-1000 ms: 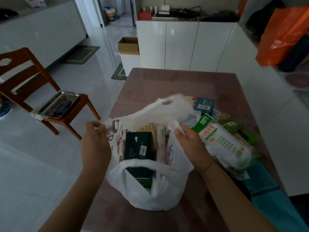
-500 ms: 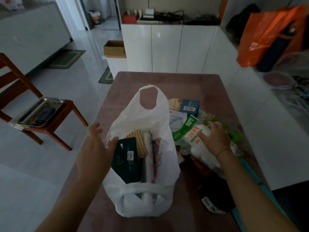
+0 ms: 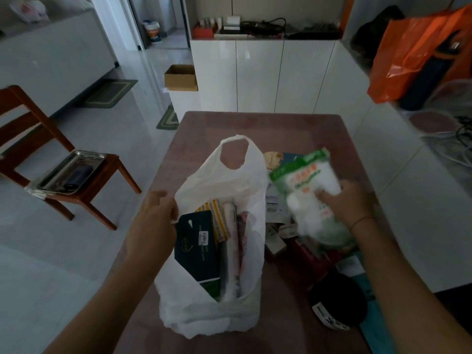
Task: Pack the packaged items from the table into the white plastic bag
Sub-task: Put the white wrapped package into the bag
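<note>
I see the brown table point(image 3: 258, 129) running away from me, its far end against white cabinets point(image 3: 260, 72), and the white plastic bag point(image 3: 224, 190) lies on it near the front edge, a little left of centre. The bag's long axis runs from me toward the far end, with one looped handle point(image 3: 235, 154) standing up at the far side and the mouth open toward me and upward. Inside it I can make out a dark green box point(image 3: 198, 249) lying lengthwise along the bag's axis, a yellow striped pack point(image 3: 217, 218) beside it, and a pale roll-shaped pack point(image 3: 232, 241) to the right of those. My left hand point(image 3: 155, 221) is clenched on the bag's left rim, holding the mouth apart. My right hand point(image 3: 347, 203) grasps a green and white packet point(image 3: 309, 190) from its right side, held above the table just to the right of the bag; it is blurred, its long axis roughly near to far and tilted, the green header end pointing away from me. Under and behind it a loose pile of other packaged items point(image 3: 278, 226) sits on the table, touching the bag's right side. A black packet point(image 3: 337, 302) lies nearer to me. To the left, a wooden chair point(image 3: 38, 139) carries a metal tray point(image 3: 69, 172).
</note>
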